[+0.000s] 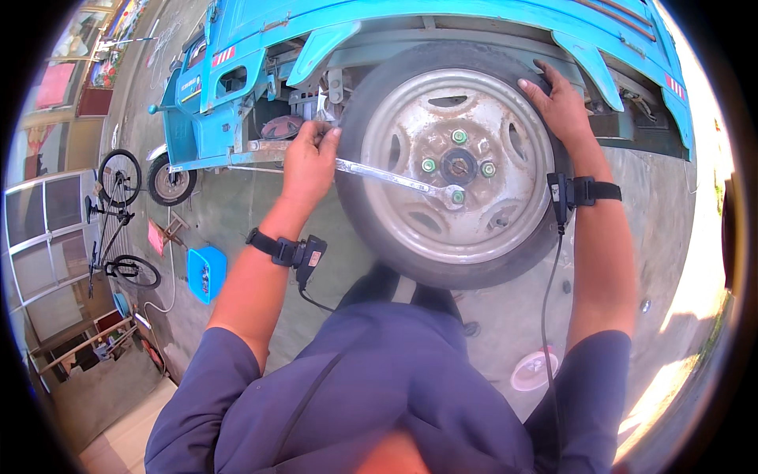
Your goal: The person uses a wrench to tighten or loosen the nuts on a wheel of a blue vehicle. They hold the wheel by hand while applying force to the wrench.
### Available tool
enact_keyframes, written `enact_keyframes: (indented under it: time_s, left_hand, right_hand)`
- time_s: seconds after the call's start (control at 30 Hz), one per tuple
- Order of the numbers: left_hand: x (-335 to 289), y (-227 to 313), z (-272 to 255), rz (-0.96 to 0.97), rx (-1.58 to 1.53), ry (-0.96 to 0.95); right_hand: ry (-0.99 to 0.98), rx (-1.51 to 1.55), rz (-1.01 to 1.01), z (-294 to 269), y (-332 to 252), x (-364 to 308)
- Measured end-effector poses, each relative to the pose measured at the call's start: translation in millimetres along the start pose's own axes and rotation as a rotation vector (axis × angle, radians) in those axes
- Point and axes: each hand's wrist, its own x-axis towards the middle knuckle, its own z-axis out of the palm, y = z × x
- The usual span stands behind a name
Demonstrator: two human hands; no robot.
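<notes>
In front of me a wheel, with a black tyre (371, 87) and a worn silver rim (395, 217), stands against the side of a blue vehicle (474, 9). Several green-tinted nuts (459, 137) ring its hub. My left hand (309, 162) is closed around the near end of a long silver wrench (387, 175). The wrench slants down to the right, its head around the lowest nut (458, 197). On the tyre's upper right my right hand (559, 101) rests with thumb and forefinger spread; its other fingers are partly hidden.
Blue body panels and frame parts hang above and beside the wheel. To the left lie a blue basin (206, 275), a small pink-topped stool (157, 237) and a hose; a bicycle (118, 221) stands beyond. A pink round dish (534, 370) sits on the concrete at lower right.
</notes>
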Motion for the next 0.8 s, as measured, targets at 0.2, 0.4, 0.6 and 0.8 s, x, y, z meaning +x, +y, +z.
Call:
enact_keyframes:
  time_s: [0.2,0.4,0.6,0.8]
  left_hand:
    - [0.7,10.6,-6.9,0.026,-0.044,0.088]
    - [24.0,49.5,-2.8,0.226,-0.092,0.054]
    - [21.2,40.6,-8.7,0.279,-0.025,-0.047]
    - [-24.8,21.8,-8.6,0.234,-0.073,-0.003]
  right_hand:
    - [0.345,0.174,0.136,30.6,35.6,-175.9]
    - [0.442,0.643,0.666,110.9,-6.2,-281.4]
    - [0.443,0.783,0.538,98.2,13.4,-260.3]
    - [0.253,0.754,0.412,50.3,48.9,-213.1]
